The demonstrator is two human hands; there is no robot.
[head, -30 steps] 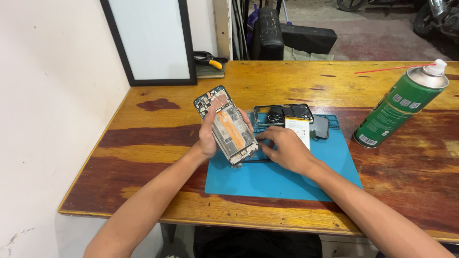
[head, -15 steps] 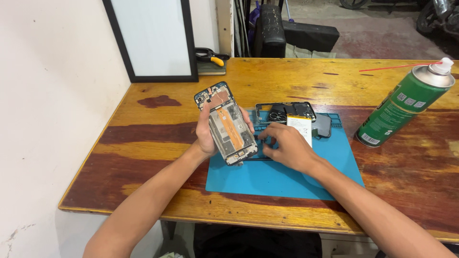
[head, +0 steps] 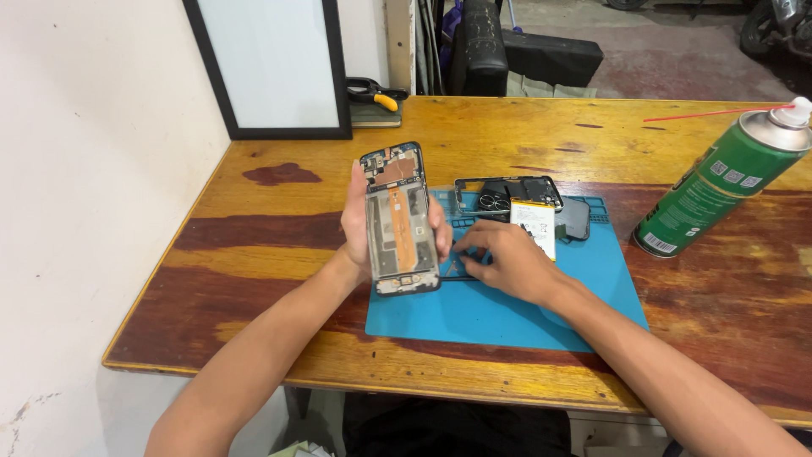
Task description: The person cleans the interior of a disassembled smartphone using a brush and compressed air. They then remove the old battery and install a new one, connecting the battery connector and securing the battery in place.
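Phone [head: 399, 222] now tilted more upright in left hand [head: 362, 227], gripped above mat's [head: 507, 313] left edge. Right hand [head: 506, 261] pinches at small part on mat; contents unclear. Picking stage; next needs fine fingertip control.

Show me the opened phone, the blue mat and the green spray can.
opened phone [head: 397, 222], head view, on its orange strip.
blue mat [head: 507, 317], head view, bare near part.
green spray can [head: 719, 186], head view, mid-body.
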